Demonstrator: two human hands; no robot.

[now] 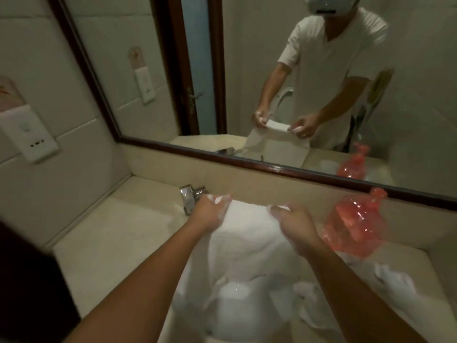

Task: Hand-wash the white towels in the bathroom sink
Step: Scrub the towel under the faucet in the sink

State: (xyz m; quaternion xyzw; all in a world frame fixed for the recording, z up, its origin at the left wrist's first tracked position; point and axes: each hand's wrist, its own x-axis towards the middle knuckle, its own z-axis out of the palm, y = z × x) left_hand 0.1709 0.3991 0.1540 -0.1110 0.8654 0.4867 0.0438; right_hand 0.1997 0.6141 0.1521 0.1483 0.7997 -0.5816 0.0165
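My left hand (210, 215) and right hand (295, 227) each grip the top edge of a white towel (247, 238) at frame centre. It drapes down, cut off at the bottom edge. The faucet (189, 198) is half-hidden behind my left hand, and motion blur smears the fingers.

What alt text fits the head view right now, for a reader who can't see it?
The soapy left hand and right hand grip the top edge of a white towel, held up above more white towels heaped below. A chrome tap stands behind the left hand; a red plastic bag sits on the counter at right.
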